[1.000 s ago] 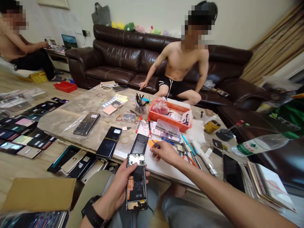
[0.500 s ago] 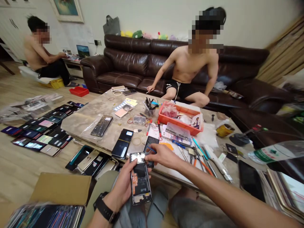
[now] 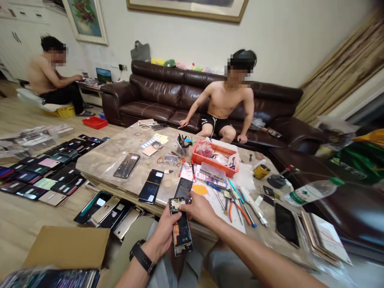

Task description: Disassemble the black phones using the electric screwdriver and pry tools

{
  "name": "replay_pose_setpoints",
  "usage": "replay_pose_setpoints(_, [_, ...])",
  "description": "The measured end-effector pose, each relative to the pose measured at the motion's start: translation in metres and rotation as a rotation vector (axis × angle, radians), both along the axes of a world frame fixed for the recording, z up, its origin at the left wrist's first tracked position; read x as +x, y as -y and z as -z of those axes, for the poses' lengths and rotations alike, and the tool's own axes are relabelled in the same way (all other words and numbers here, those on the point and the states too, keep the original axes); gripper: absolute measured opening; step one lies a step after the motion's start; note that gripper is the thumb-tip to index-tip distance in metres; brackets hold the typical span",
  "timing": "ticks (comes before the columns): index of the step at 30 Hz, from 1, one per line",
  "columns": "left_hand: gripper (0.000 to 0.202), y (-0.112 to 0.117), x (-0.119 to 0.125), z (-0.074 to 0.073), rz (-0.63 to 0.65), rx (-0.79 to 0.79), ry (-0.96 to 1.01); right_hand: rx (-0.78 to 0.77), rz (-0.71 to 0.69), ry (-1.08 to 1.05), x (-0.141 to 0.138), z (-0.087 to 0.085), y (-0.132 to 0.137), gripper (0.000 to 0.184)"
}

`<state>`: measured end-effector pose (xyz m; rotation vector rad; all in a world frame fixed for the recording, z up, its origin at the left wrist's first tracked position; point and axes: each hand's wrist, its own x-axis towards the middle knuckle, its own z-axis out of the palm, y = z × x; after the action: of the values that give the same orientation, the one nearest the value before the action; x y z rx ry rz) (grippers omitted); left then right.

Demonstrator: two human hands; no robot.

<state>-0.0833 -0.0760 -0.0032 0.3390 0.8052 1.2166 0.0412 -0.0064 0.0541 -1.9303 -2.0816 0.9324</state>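
My left hand grips an opened phone from its left side, held over my lap with its inner parts facing up. My right hand is closed in a pinch on a thin blue-handled tool, whose tip sits at the phone's upper end. A black watch is on my left wrist. Just beyond, at the table's near edge, lie a black back cover and a dark phone.
The marble table holds an orange tray, pliers and tweezers, a phone and a bottle. Several phones cover the floor. A cardboard box sits near left. One person sits on the sofa, another far left.
My right hand drew back from the table with the blue tool and came to the top of the phone. The camera tilted up, showing more of the wall.
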Motion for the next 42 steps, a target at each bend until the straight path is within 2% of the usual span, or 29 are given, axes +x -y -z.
replay_pose_setpoints(4, [0.057,0.004,0.004,-0.006,-0.012,0.026,0.016,-0.075,0.093,-0.102,0.004,0.007,0.009,0.025])
replay_pose_setpoints(9, [0.058,0.012,0.003,-0.016,0.022,0.040,0.039,-0.161,0.187,-0.348,0.009,0.008,0.021,0.018])
replay_pose_setpoints(13, [0.051,0.021,0.002,-0.020,0.042,0.038,0.068,-0.232,0.180,-0.552,0.013,0.000,0.033,0.008])
replay_pose_setpoints(18, [0.049,0.031,0.002,-0.026,0.044,-0.012,0.114,-0.364,0.163,-0.693,0.020,-0.006,0.039,0.018])
replay_pose_setpoints(21, [0.038,0.033,0.003,-0.027,0.039,-0.053,0.142,-0.363,0.174,-0.731,0.025,-0.006,0.037,0.029])
replay_pose_setpoints(23, [0.042,0.032,0.005,-0.026,0.043,-0.079,0.161,-0.339,0.185,-0.751,0.027,-0.006,0.037,0.032])
replay_pose_setpoints(25, [0.047,0.031,0.007,-0.024,0.048,-0.102,0.174,-0.318,0.196,-0.760,0.027,-0.006,0.038,0.032])
replay_pose_setpoints(33, [0.034,0.027,0.018,-0.014,-0.040,-0.107,0.178,-0.180,0.261,-0.723,0.024,0.001,0.042,0.029])
replay_pose_setpoints(37, [0.035,0.027,0.017,-0.015,-0.016,-0.128,0.204,-0.221,0.261,-0.747,0.026,0.002,0.042,0.026])
replay_pose_setpoints(42, [0.034,0.024,0.016,-0.020,0.003,-0.156,0.276,-0.259,0.268,-0.769,0.027,-0.006,0.044,0.025])
